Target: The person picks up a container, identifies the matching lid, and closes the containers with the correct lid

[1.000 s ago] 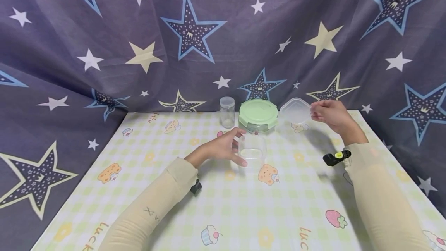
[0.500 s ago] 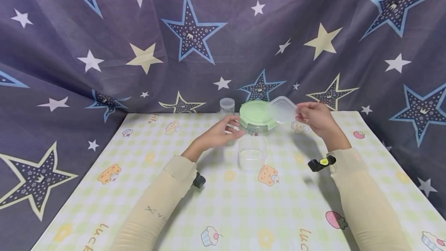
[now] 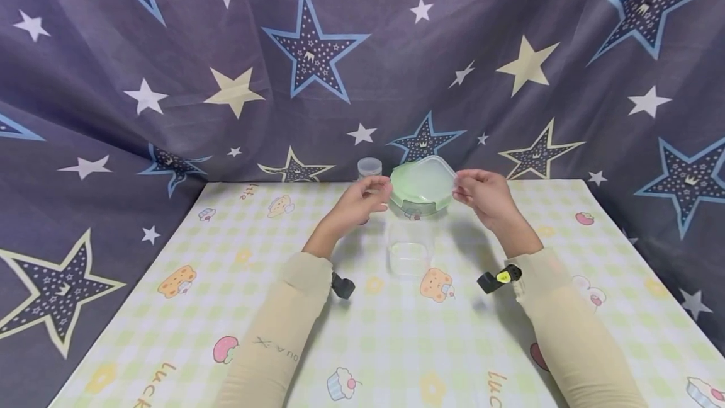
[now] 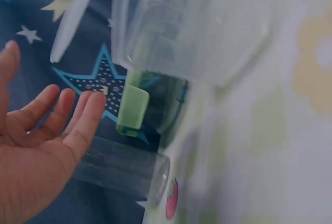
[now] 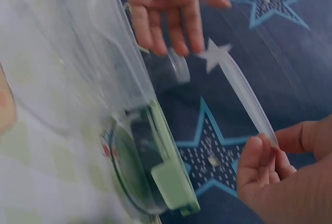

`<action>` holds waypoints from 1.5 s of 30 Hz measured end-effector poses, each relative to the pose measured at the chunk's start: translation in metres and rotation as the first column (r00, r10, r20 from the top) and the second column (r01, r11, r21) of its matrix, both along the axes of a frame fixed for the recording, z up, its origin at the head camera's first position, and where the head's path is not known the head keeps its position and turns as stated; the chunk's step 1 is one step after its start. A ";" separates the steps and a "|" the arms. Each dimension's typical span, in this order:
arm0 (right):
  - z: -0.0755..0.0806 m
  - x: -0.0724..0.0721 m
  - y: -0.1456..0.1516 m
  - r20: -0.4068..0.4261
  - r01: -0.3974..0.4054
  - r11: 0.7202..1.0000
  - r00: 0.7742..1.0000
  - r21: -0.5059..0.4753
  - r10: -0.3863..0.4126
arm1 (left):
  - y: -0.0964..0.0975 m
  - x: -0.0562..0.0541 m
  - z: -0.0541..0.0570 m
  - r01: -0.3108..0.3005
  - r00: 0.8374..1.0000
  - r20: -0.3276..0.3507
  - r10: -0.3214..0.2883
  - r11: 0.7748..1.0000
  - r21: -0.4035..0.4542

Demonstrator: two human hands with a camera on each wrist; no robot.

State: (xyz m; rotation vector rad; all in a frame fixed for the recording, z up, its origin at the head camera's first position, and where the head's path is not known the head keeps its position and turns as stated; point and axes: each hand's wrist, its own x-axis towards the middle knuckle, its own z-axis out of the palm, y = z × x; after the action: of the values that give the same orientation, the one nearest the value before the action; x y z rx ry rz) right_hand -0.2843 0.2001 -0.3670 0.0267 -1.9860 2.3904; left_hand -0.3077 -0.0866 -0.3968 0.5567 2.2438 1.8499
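My right hand (image 3: pixel 484 200) pinches one edge of a clear, square plastic lid (image 3: pixel 435 175), seen nearly edge-on as a lid (image 5: pixel 249 99) in the right wrist view. It is held up in front of the green-lidded container. My left hand (image 3: pixel 357 203) is raised at the lid's left side, fingers loosely extended and apart from it; in the left wrist view the left hand (image 4: pixel 46 136) has nothing in its grasp. Below and between the hands, an open clear square container (image 3: pixel 410 254) stands on the table.
Behind the lid stands a round glass container with a green clip-on lid (image 3: pixel 404 191). A clear jar (image 3: pixel 369 167) is to its left, partly hidden by the left hand. A starry curtain (image 3: pixel 317 131) hangs behind the checkered tablecloth (image 3: pixel 317 332).
My right hand has carried the lid leftward, from beside the green-lidded container to in front of it. The left hand has left the clear container's side and risen.
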 end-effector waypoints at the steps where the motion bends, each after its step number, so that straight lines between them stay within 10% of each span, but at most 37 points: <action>1: -0.001 0.001 -0.004 -0.004 0.004 1.000 1.000 -0.001 -0.004 | 0.001 0.000 0.001 -0.014 1.000 0.004 0.014 1.000 0.012; 22: -0.015 0.014 -0.046 0.010 -0.050 0.993 0.999 0.106 0.050 | 0.024 0.004 0.009 -0.267 0.964 0.069 0.259 0.916 0.298; 34: -0.010 0.014 -0.029 -0.022 -0.164 0.925 0.983 0.342 0.182 | 0.028 0.007 0.012 -0.293 0.950 -0.046 0.310 0.931 0.217; 45: -0.013 0.013 -0.030 -0.148 -0.071 0.868 0.975 0.491 0.163 | 0.026 0.012 0.020 -0.266 0.950 -0.109 0.294 0.939 0.219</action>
State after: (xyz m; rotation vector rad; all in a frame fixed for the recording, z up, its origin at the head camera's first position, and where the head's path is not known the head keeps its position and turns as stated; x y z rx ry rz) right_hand -0.2710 0.1702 -0.3801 0.3785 -2.4851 1.7951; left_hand -0.2955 -0.0605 -0.3770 0.4255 2.3423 2.2647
